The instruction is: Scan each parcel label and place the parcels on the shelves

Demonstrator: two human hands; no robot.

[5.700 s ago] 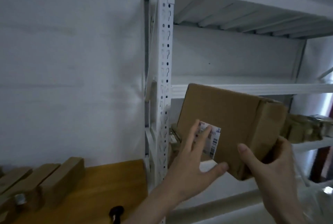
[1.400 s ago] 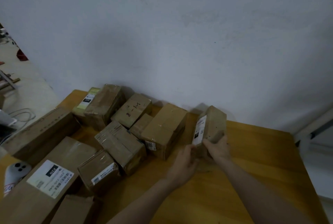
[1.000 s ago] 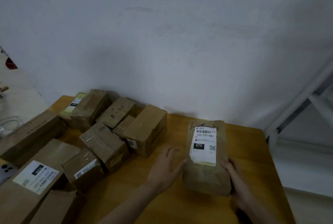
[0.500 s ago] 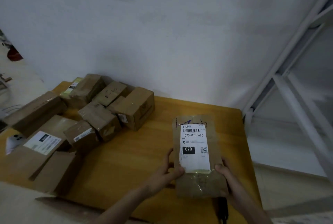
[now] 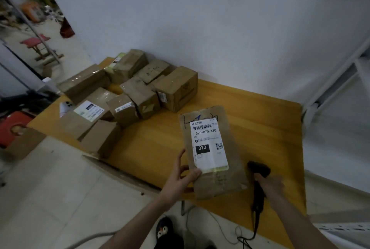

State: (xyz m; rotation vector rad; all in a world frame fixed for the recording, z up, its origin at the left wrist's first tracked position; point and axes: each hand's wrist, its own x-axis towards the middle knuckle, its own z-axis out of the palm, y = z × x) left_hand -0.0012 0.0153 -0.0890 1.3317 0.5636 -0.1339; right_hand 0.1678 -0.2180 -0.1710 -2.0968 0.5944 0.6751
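A flat brown parcel (image 5: 224, 180) with a white label reading 070-070-A80 faces up over the wooden table (image 5: 260, 112). My left hand (image 5: 180, 178) holds its lower left edge, thumb on the label's corner. My right hand (image 5: 270, 185) grips the handle of a black barcode scanner (image 5: 258, 170) just right of the parcel, its head lying near the parcel's right edge. The scanner's cable trails down off the table's front edge.
Several brown cardboard parcels (image 5: 176, 88) are piled at the table's far left against the white wall. A white phone (image 5: 65, 106) lies by them. The white shelf frame (image 5: 336, 80) stands to the right. A red stool (image 5: 36, 44) is far left.
My right hand left the parcel's lower right corner and took hold of the scanner. My left hand now holds the parcel alone. The view tilted down and left.
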